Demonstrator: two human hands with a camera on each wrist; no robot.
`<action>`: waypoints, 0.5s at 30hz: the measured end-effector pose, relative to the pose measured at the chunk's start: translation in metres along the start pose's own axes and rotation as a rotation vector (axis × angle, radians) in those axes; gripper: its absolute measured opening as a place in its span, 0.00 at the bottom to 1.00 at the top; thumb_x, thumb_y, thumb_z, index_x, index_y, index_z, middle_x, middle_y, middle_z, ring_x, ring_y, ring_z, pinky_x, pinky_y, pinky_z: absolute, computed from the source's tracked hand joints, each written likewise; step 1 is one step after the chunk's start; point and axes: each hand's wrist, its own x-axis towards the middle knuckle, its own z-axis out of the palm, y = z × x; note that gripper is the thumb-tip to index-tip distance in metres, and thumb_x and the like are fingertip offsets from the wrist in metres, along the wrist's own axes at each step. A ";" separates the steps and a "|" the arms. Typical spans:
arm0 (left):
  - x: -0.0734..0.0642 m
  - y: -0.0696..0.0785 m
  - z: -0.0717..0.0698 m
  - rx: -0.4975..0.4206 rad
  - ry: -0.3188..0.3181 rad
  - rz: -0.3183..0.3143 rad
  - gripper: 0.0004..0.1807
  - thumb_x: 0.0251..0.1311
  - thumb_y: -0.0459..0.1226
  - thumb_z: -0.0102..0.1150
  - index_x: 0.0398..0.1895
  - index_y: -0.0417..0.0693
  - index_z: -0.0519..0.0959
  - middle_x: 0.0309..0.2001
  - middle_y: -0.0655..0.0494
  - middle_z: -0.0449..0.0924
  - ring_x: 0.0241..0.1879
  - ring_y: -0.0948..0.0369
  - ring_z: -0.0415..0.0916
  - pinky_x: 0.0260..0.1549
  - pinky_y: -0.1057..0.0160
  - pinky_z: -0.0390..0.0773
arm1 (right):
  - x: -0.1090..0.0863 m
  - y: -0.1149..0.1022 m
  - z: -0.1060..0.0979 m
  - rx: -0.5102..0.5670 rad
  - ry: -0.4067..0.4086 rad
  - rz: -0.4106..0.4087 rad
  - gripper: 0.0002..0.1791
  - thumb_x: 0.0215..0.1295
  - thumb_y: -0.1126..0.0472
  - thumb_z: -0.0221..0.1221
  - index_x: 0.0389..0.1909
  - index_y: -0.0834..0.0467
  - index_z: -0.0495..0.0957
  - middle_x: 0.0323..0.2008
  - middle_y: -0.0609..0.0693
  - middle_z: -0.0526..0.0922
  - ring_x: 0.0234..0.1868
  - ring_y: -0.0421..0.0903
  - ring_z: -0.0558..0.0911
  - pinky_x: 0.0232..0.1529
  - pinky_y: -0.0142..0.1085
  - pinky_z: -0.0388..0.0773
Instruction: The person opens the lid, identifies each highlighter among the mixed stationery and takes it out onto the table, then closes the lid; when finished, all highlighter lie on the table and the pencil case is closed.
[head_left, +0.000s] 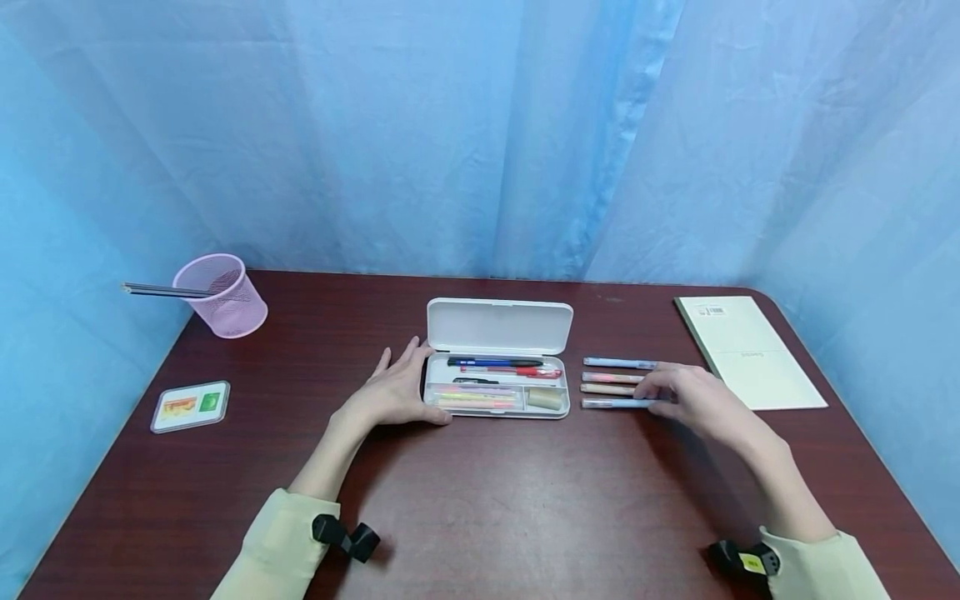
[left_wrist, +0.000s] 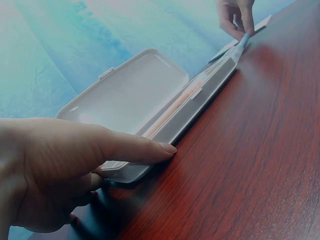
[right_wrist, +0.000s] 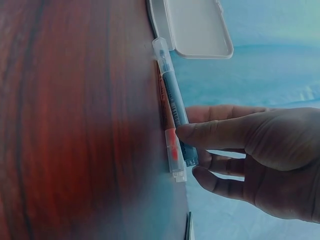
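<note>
We rest our left grip point(head_left: 397, 392) loosely at the left end of the open case point(head_left: 501, 325) on the table point(head_left: 495, 500), its fingers spread toward the back corner and its thumb laid straight along the front one. Our right forearm point(head_left: 787, 492) slants in from the lower right, and the right grip point(head_left: 693, 400) pinches the right end of the front blue pen point(head_left: 615, 403) between thumb and fingers, just right of the case.
</note>
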 end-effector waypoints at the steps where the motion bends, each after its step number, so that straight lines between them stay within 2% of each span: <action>1: 0.000 0.000 0.000 0.000 0.001 0.000 0.62 0.46 0.55 0.77 0.81 0.44 0.53 0.84 0.40 0.46 0.85 0.49 0.40 0.82 0.39 0.32 | 0.000 -0.001 0.000 -0.002 -0.003 0.002 0.13 0.56 0.69 0.72 0.36 0.47 0.88 0.35 0.40 0.86 0.37 0.39 0.83 0.38 0.39 0.81; 15: 0.000 0.001 0.000 0.002 0.001 -0.004 0.62 0.46 0.55 0.77 0.80 0.45 0.53 0.84 0.40 0.46 0.85 0.48 0.40 0.82 0.39 0.32 | 0.002 -0.004 0.003 -0.029 -0.020 0.032 0.12 0.55 0.69 0.73 0.35 0.49 0.88 0.37 0.44 0.88 0.42 0.46 0.86 0.43 0.47 0.84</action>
